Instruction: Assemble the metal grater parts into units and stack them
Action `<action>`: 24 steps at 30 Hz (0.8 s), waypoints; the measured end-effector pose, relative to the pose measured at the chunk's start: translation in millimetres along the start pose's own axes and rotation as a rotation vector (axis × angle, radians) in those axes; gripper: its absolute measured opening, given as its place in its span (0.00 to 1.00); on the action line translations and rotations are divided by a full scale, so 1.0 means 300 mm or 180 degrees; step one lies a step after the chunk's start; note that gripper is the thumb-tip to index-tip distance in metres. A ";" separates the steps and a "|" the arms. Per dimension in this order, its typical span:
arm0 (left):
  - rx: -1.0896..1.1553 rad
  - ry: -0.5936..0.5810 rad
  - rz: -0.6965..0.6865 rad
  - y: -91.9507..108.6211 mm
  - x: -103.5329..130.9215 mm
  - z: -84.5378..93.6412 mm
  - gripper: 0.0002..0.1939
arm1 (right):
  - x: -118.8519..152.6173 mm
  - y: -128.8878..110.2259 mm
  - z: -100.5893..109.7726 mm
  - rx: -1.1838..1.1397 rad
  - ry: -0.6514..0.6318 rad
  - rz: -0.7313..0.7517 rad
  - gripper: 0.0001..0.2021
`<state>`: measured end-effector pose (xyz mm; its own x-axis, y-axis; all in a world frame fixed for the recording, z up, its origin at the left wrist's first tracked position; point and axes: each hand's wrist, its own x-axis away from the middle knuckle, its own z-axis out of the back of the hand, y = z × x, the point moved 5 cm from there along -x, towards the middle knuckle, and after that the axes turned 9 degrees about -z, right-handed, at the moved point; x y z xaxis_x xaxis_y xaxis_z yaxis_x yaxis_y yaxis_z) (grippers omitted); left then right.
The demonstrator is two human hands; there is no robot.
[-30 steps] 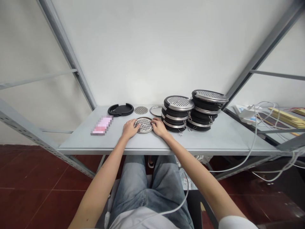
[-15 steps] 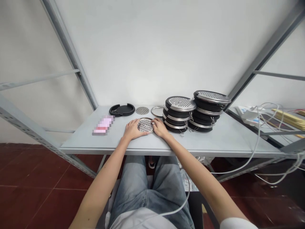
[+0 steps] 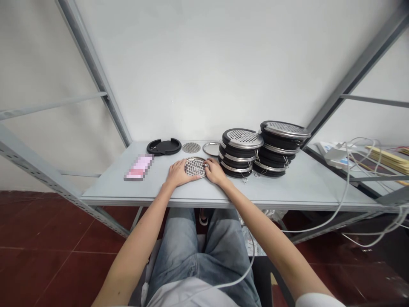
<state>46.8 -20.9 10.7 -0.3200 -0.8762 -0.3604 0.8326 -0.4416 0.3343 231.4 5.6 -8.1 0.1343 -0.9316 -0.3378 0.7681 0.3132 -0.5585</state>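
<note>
A round perforated metal plate point(image 3: 193, 167) with a shiny rim lies on the grey table in front of me. My left hand point(image 3: 177, 174) curves round its left side, the thumb along the near edge. On the right edge, the fingers of my right hand point(image 3: 214, 170) are bent and press at the rim. Beyond it are a loose perforated disc point(image 3: 191, 148) and a thin metal ring point(image 3: 211, 148), partly hidden behind the stack. A black round holder point(image 3: 164, 146) with a raised, broken rim sits at the back left.
Two stacks of black-and-metal round units with wire clips, a nearer stack point(image 3: 238, 153) and a taller stack point(image 3: 281, 149), stand right of my hands. A blurred pink item point(image 3: 139, 167) lies left. White cables point(image 3: 343, 200) hang over the table's right end, between grey frame posts.
Almost nothing differs. Both hands stay at the perforated plate, and the view has shifted very slightly.
</note>
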 end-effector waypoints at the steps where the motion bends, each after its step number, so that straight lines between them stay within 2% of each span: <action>1: -0.0008 -0.0018 -0.0002 -0.002 -0.001 -0.002 0.52 | 0.001 -0.002 0.002 0.0005 -0.0002 -0.0006 0.15; 5: -0.0008 -0.0132 -0.0096 -0.009 -0.003 -0.014 0.54 | 0.005 -0.014 0.016 -0.0034 0.0050 0.0016 0.17; 11: 0.0086 -0.0274 -0.0257 0.000 0.003 -0.009 0.59 | 0.017 -0.045 0.030 -0.0033 0.0018 0.0451 0.20; 15: 0.0137 -0.0376 -0.0483 0.013 0.008 -0.010 0.57 | 0.021 -0.048 0.019 0.0081 -0.0170 0.0437 0.25; 24: 0.0205 -0.0337 -0.0662 0.023 0.007 -0.006 0.53 | 0.013 -0.057 0.012 0.0160 -0.0320 0.0473 0.23</action>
<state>52.7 -25.5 10.6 -0.5299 -0.7791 -0.3350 0.7145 -0.6230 0.3185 221.0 -4.0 2.9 0.3086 -0.8902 -0.3350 0.7651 0.4416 -0.4685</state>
